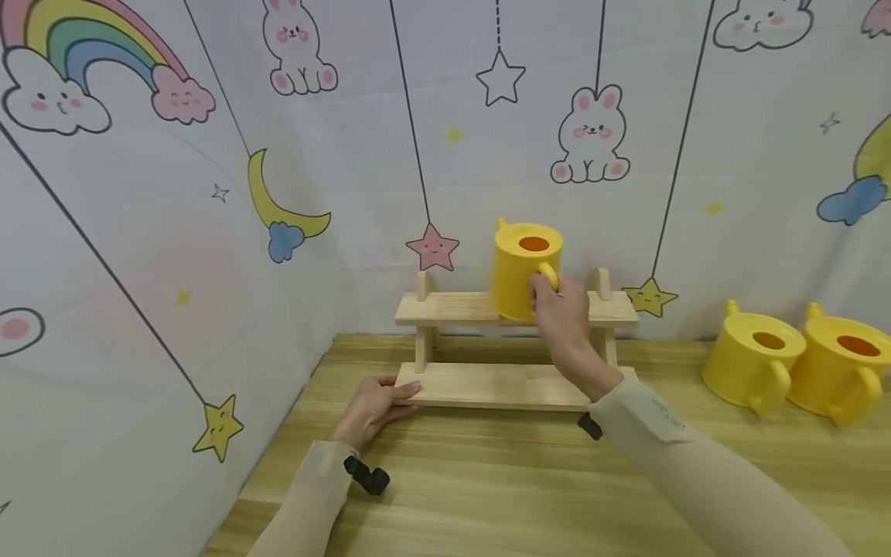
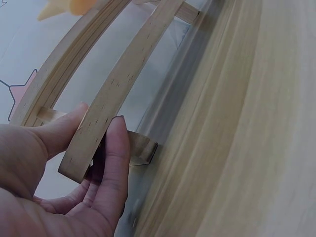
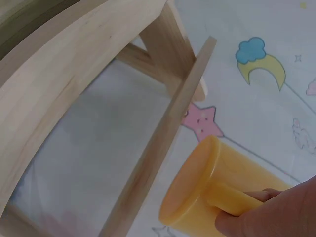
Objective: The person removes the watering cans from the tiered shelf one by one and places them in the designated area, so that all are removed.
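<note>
My right hand (image 1: 562, 313) grips the handle of a yellow watering can (image 1: 517, 271) with an orange opening on top and a short spout pointing away. The can is upright and overlaps the middle of the upper shelf of a two-tier wooden rack (image 1: 487, 385). In the right wrist view, the can's base (image 3: 190, 182) shows close beside the upper board. My left hand (image 1: 373, 404) pinches the left end of the rack's lower board, thumb on top and fingers underneath; the left wrist view shows this board end (image 2: 81, 158) between thumb and fingers.
Two more yellow watering cans, a nearer-middle one (image 1: 752, 360) and a far-right one (image 1: 838, 367), stand side by side on the wooden table (image 1: 487, 487) right of the rack. A patterned cloth backdrop (image 1: 362, 139) rises behind the rack and along the left.
</note>
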### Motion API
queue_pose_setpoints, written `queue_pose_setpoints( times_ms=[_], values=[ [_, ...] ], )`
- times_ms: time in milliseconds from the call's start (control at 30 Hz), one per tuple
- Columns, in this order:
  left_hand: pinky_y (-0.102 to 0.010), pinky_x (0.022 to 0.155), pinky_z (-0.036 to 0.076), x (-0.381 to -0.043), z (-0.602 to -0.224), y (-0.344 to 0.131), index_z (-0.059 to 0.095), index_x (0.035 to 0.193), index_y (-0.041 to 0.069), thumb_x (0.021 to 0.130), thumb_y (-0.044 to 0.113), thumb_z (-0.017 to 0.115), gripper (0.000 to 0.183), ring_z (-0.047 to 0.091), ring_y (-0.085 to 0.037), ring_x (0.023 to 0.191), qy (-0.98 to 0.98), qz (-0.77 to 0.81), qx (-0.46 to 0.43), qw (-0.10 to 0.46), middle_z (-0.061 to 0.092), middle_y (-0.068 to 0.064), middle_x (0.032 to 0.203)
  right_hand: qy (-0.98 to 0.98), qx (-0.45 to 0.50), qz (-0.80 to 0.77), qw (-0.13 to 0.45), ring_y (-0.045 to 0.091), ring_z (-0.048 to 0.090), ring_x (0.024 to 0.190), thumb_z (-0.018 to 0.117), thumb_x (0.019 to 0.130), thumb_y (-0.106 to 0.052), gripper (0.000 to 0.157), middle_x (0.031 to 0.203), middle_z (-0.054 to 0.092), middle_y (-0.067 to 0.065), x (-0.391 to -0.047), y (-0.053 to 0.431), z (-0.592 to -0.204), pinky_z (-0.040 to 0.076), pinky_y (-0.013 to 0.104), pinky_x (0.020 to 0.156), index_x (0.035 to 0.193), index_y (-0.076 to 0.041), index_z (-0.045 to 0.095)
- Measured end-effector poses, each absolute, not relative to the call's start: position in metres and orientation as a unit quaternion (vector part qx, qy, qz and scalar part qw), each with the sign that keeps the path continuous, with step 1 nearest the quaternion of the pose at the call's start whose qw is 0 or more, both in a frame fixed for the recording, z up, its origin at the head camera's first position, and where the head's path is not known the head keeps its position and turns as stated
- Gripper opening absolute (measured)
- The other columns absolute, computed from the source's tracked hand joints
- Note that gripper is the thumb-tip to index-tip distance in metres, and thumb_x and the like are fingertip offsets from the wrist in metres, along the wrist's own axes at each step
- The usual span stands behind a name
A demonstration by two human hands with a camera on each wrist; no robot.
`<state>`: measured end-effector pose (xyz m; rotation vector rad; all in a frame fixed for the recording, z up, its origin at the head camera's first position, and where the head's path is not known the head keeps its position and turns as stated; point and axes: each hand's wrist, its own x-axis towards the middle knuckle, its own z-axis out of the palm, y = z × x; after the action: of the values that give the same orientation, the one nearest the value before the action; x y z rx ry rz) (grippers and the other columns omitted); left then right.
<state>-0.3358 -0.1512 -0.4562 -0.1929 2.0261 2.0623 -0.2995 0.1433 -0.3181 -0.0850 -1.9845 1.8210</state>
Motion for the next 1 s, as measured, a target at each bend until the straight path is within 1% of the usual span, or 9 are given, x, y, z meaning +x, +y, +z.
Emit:
queue_pose_setpoints(
  times_ms=[167,233,433,567,700,833,1000],
  values=[
    [-0.028,0.083,0.072,-0.335,-0.455,-0.151,0.045,0.151,-0.020,0.103,-0.001,0.073,0.059,0.070,-0.024,0.107,0.692,0.709,-0.061,0.121,0.058,-0.032,0.139,-0.723,-0.046,0.649,0.234,0.009,0.042,0.056,0.055,0.105,-0.021,0.032,0.062,0.051,-0.008,-0.287,0.171,-0.318,0.033,0.022,0.049,0.078,-0.005,0.058],
    [-0.028,0.083,0.072,-0.335,-0.455,-0.151,0.046,0.151,-0.020,0.102,-0.001,0.073,0.059,0.070,-0.023,0.105,0.692,0.709,-0.061,0.120,0.058,-0.030,0.137,-0.729,-0.059,0.641,0.232,0.010,0.042,0.057,0.054,0.106,-0.023,0.032,0.062,0.052,-0.009,-0.281,0.182,-0.318,0.033,0.022,0.049,0.079,-0.006,0.058],
    [-0.027,0.082,0.072,-0.334,-0.455,-0.151,0.047,0.150,-0.020,0.102,-0.001,0.074,0.058,0.071,-0.020,0.100,0.695,0.707,-0.060,0.118,0.061,-0.024,0.129,-0.742,-0.089,0.620,0.240,0.011,0.046,0.063,0.052,0.110,-0.029,0.034,0.065,0.051,-0.011,-0.268,0.219,-0.321,0.038,0.024,0.053,0.082,-0.010,0.057],
    [-0.027,0.082,0.072,-0.334,-0.456,-0.151,0.048,0.149,-0.020,0.102,0.001,0.074,0.058,0.071,-0.019,0.100,0.696,0.706,-0.059,0.118,0.064,-0.023,0.126,-0.739,-0.097,0.617,0.254,0.011,0.045,0.061,0.051,0.111,-0.030,0.037,0.063,0.051,-0.011,-0.263,0.242,-0.325,0.037,0.024,0.052,0.081,-0.010,0.057],
    [-0.027,0.082,0.072,-0.335,-0.456,-0.152,0.048,0.150,-0.021,0.103,0.001,0.075,0.058,0.072,-0.019,0.099,0.697,0.705,-0.055,0.118,0.065,-0.024,0.127,-0.733,-0.107,0.615,0.268,0.010,0.043,0.057,0.051,0.112,-0.030,0.039,0.061,0.052,-0.011,-0.258,0.262,-0.327,0.035,0.025,0.049,0.080,-0.009,0.058],
    [-0.027,0.083,0.072,-0.334,-0.457,-0.153,0.048,0.150,-0.020,0.103,0.002,0.073,0.057,0.073,-0.017,0.097,0.699,0.703,-0.056,0.118,0.064,-0.025,0.129,-0.737,-0.129,0.600,0.282,0.012,0.042,0.053,0.053,0.111,-0.031,0.040,0.059,0.052,-0.012,-0.252,0.279,-0.328,0.033,0.025,0.046,0.077,-0.010,0.059],
    [-0.027,0.083,0.072,-0.334,-0.457,-0.152,0.048,0.150,-0.020,0.104,0.002,0.073,0.058,0.073,-0.016,0.096,0.701,0.701,-0.053,0.117,0.065,-0.025,0.128,-0.728,-0.149,0.602,0.291,0.012,0.046,0.055,0.055,0.110,-0.029,0.043,0.058,0.055,-0.012,-0.245,0.298,-0.331,0.037,0.022,0.047,0.072,-0.011,0.062]
  ],
)
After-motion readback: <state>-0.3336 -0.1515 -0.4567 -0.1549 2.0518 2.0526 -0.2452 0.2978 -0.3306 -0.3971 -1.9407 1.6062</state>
